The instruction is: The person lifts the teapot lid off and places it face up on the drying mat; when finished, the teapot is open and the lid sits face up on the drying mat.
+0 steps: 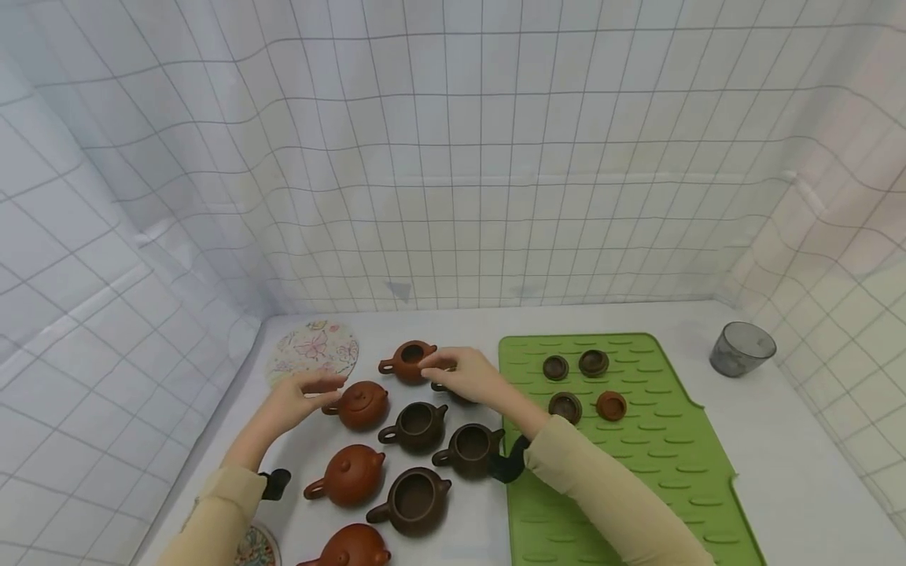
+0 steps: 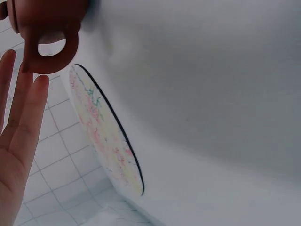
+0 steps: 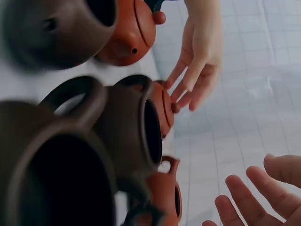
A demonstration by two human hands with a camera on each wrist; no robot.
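My left hand (image 1: 303, 397) is beside a lidded reddish-brown teapot (image 1: 362, 406), fingers extended. In the left wrist view, its straight fingers lie close to that teapot's handle (image 2: 51, 64); contact is unclear. Over the back of the group, my right hand (image 1: 463, 373) holds nothing, its fingers spread in the right wrist view. Nearest to it are a lidless reddish-brown teapot (image 1: 409, 363) and a dark brown one partly hidden beneath it. More lidless dark teapots (image 1: 419, 427) stand in the middle, and lidded reddish ones (image 1: 351, 475) on the left.
On the green mat (image 1: 637, 487) at right lie several loose lids (image 1: 593, 362), dark brown and reddish. A grey glass (image 1: 742, 349) stands at the far right. One round floral mat (image 1: 314, 348) lies at back left, another patterned round piece (image 1: 256, 546) at front left.
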